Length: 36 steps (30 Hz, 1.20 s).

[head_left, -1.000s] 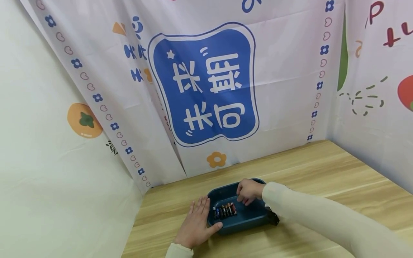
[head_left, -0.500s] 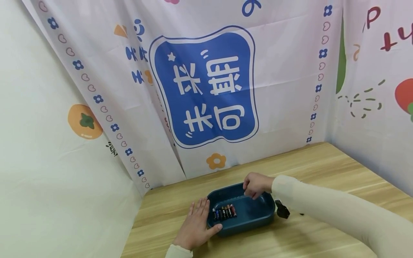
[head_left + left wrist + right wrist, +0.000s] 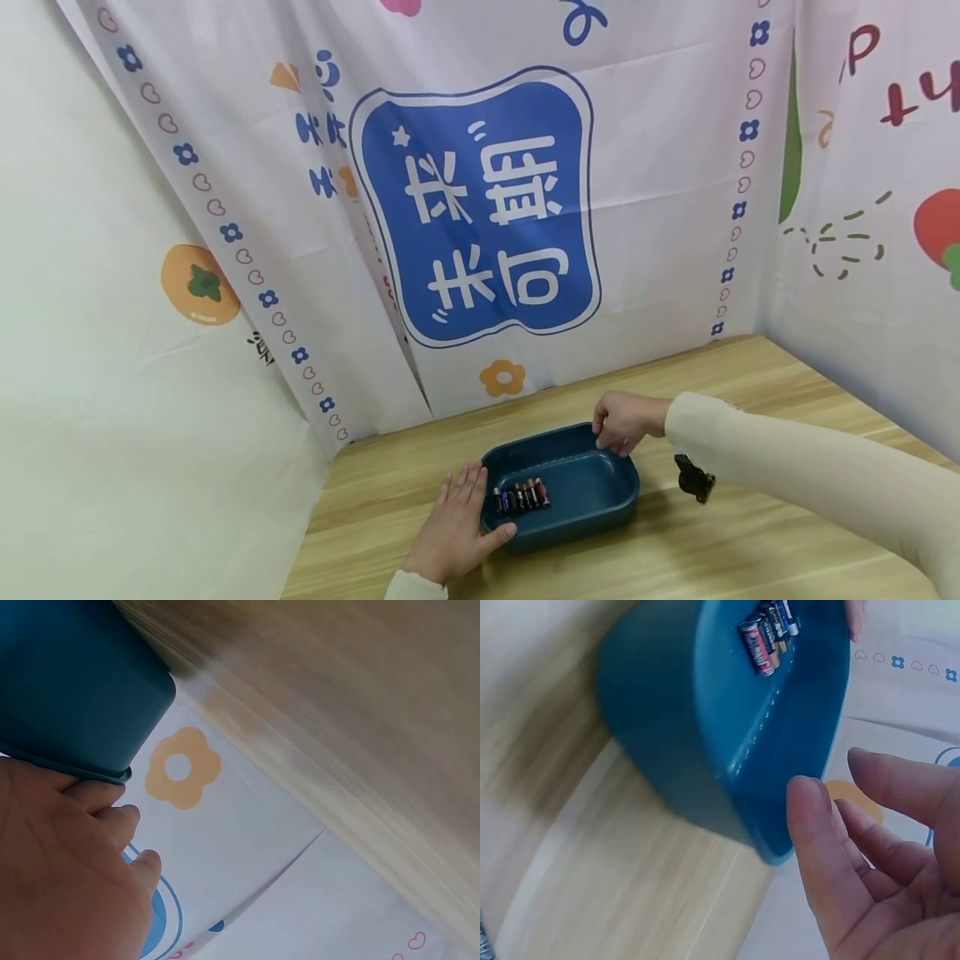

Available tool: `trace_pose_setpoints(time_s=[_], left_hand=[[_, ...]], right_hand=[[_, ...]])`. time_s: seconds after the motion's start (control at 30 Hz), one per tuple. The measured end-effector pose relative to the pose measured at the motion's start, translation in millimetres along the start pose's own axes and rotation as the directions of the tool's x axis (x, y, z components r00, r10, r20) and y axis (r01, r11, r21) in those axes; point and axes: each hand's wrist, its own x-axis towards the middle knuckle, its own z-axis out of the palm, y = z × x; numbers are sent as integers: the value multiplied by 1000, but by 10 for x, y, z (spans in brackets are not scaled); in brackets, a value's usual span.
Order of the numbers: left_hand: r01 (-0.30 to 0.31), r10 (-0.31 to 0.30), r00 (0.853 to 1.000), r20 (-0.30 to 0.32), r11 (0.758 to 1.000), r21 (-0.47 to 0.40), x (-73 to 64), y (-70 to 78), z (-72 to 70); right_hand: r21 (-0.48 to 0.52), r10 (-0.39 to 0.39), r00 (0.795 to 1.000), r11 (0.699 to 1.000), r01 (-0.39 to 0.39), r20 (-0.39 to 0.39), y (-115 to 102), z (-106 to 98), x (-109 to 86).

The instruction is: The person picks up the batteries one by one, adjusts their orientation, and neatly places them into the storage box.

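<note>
A dark teal plastic basin (image 3: 577,521) sits on the table. Several small batteries (image 3: 522,494) lie side by side on its floor, toward the left end; the right wrist view shows a red-labelled battery (image 3: 756,649) at the end of the row. My left hand (image 3: 453,525) rests against the basin's left end, fingers extended along the rim and thumb across the near corner. At the far right corner of the basin is my right hand (image 3: 626,419), its fingers loosely bent over the rim. Thumb and forefinger stand apart with nothing between them in the right wrist view.
The wood-grain table (image 3: 750,542) runs back to a printed white cloth (image 3: 645,275) hanging behind it. A black wrist camera (image 3: 693,479) hangs under the right sleeve. A small dark thing (image 3: 484,946) shows at the right wrist view's lower left edge.
My right hand has moved right and back, from over the middle of the basin to its far right corner. The left hand and the row of batteries stay where they were.
</note>
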Motion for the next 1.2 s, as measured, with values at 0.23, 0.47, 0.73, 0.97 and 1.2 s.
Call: trace_pose_setpoints(time_s=[0.23,0.47,0.73,0.97,1.2], left_hand=[[4,-4,1000,-1,1000,-4,6,-4,13],[6,-6,1000,-1,1000,-12,8,-16,15],[2,-2,1000,11,1000,-13,9,-15,10],[7,-7,1000,1,1000,-9,19,-6,2],[9,-8,1000,12,1000,-7,10,-4,5]], right_hand=[[13,5,999,1000,-5,-39,178,-60,-73],[41,17,998,999,-14,-60,294,-144,-144],[56,43,997,998,-39,-69,436,-242,-290],[79,62,995,995,-56,-83,577,-353,-422],[92,85,993,993,-78,-81,749,-346,-571]])
